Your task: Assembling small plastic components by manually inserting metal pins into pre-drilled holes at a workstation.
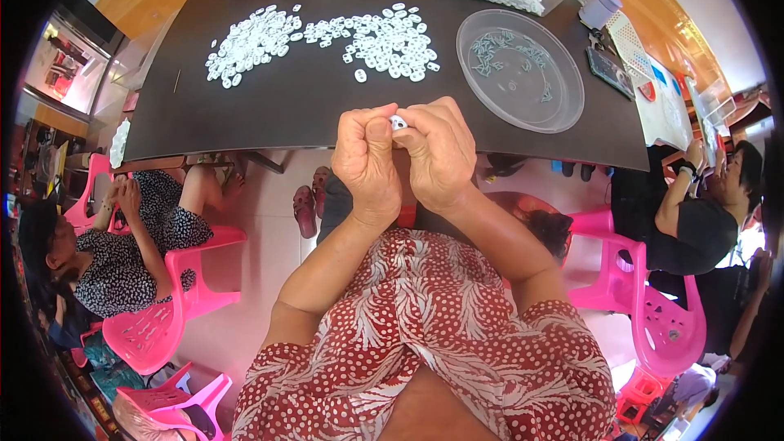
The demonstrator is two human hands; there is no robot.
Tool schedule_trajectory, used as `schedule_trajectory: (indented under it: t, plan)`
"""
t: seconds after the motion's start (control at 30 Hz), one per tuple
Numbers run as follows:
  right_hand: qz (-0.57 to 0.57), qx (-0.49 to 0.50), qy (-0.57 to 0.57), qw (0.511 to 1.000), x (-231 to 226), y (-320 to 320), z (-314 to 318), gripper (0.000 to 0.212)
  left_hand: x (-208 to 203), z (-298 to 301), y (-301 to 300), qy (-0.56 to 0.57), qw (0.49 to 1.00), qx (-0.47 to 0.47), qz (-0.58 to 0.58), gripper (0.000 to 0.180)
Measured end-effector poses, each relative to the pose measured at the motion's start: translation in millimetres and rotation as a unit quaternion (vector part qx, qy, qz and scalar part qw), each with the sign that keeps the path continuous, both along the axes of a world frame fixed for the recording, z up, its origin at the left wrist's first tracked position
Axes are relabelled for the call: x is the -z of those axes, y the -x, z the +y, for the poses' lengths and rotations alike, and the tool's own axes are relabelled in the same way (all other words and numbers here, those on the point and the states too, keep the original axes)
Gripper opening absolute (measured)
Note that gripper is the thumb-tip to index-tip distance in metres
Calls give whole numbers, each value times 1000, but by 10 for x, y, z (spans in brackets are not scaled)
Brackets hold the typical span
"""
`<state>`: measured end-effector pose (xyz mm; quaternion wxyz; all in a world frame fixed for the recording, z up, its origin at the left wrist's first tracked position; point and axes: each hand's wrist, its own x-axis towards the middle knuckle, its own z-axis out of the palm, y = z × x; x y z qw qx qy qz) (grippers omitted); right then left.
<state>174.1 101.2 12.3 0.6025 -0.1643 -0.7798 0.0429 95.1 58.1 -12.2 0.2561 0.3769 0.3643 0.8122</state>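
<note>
One small white piece (398, 123) at frame centre, pinched between the fingertips of my left hand (365, 157) and right hand (442, 151). Dark table (286, 118) bears a white heap (251, 45), upper left, another heap (394, 45), upper centre; round clear tray (523, 108), upper right.

On the table (245, 118), pieces (396, 45) lie left of a tray (508, 106) holding perhaps screws (483, 67).

Bright light, strong fisheye curvature, black corners.
</note>
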Motion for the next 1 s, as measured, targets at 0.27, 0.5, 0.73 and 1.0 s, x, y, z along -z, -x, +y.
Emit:
schedule_trajectory:
  t: [0.27, 0.5, 0.73, 1.0]
  plan:
    - [-25, -4, 34, 999, 0, 12, 78, 24, -30, 47, 138, 25, 996, -4, 81, 21]
    - [-139, 74, 110, 981, -257, -172, 374, 6, -3, 174, 444, 153, 982, 64, 90, 20]
    - [-78, 248, 98, 961, -1150, -548, 1829, 20, 109, 619, 1056, 134, 857, -165, 469, 16]
    - [-91, 380, 15, 921, -1463, -776, 3122, 15, 220, 932, 1204, 177, 794, -209, 542, 12]
